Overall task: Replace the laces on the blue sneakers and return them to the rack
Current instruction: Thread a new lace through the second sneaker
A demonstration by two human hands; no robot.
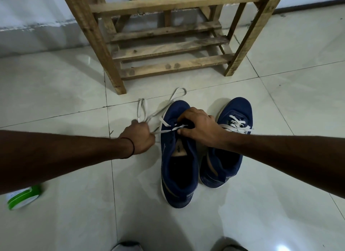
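Your two blue sneakers sit side by side, dead centre on the pale glossy floor tiles (56, 93). Your right hand (199, 127) clamps the half-laced sneaker (179, 157), fingers curled over its eyelets. Your left hand (139, 136), at its 9 o'clock, is fisted round the white lace (158, 113), loops trailing toward 11. The laced sneaker (229, 142) sits just beside it at 3. The wooden rack (168, 45) stands at 12, before the grey wall (28, 11). A green-and-white tub (23, 198) lies at 8, contents unseen.

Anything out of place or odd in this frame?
A green-and-white container lies on the floor at lower left, apart from the blue sneakers; too blurred to identify. The white lace trailing beside them suits the relacing.
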